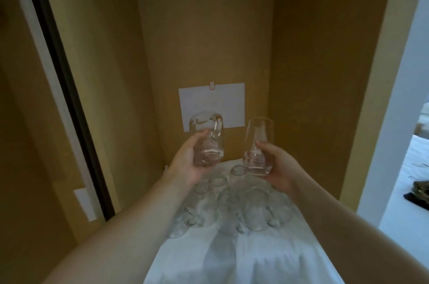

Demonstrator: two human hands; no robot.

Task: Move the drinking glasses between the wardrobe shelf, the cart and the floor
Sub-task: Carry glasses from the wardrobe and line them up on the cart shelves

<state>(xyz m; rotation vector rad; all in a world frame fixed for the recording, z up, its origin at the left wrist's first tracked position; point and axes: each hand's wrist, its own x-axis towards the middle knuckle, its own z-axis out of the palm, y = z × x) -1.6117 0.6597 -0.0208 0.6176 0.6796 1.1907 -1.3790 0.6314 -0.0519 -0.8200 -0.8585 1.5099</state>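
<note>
Clear handled mug [207, 142] gripped by left hand [185, 163], smooth tumbler [257, 146] by right hand [279, 167]

A white sheet of paper [211, 107] hangs on the back panel (held by a small clip [212, 85]). A white cloth [243, 258] lies below it.

two bare forearms, no sleeves, left grip [188, 158] and right grip [277, 163].
</note>
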